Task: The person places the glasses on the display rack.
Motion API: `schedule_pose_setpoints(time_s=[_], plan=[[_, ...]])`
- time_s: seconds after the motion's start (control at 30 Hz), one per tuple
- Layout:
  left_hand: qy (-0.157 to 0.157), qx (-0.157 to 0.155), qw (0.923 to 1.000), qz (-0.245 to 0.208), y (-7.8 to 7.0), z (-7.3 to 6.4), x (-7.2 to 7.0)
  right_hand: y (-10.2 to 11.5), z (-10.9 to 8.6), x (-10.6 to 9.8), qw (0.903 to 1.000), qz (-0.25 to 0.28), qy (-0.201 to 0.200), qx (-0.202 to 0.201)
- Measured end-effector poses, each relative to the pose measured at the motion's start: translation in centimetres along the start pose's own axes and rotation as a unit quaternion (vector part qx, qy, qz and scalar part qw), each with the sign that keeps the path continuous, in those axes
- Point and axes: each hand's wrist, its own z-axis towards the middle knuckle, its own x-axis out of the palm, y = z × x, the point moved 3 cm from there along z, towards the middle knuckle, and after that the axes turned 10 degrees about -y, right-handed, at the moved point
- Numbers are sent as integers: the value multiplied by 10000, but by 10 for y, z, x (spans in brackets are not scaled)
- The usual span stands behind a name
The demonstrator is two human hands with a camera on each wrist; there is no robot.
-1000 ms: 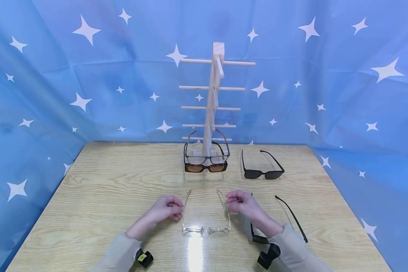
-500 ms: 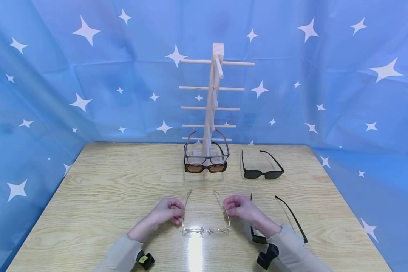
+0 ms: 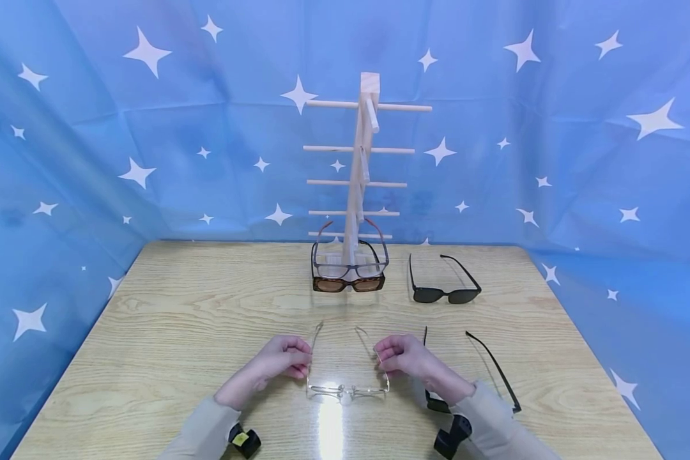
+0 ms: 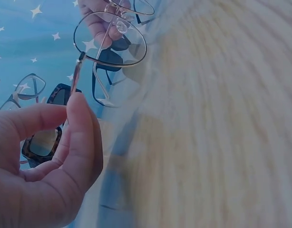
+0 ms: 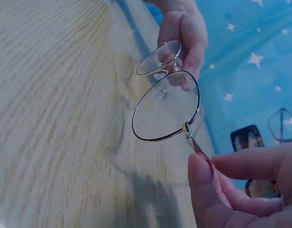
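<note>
Thin wire-rimmed glasses with round clear lenses are in front of me at the table's near middle, temples unfolded and pointing away. My left hand pinches their left temple between thumb and finger, close to the hinge in the left wrist view. On the other side, my right hand pinches the right temple; the right wrist view shows its fingertips just behind the hinge of the rim. Whether the frame touches the tabletop is hard to tell.
A wooden glasses rack with crossbars stands at the back. Low on it are clear glasses above tortoiseshell sunglasses. Black sunglasses lie to the right on the table. Another black pair is partly behind my right forearm.
My right hand has moved slightly left and taken hold of the right temple, whose tip has swung inward. The left hand has come in a little and now pinches the left temple.
</note>
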Motion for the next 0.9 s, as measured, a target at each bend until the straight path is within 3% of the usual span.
schedule_pose_setpoints(time_s=[0.4, 0.9], plan=[[0, -74, 9995, -295, -20, -11, -2, 8, -7, -7, 9958, 823, 358, 165], [2, 244, 9994, -235, -45, -14, -3, 30, -15, -20, 9923, 1140, 479, -26]])
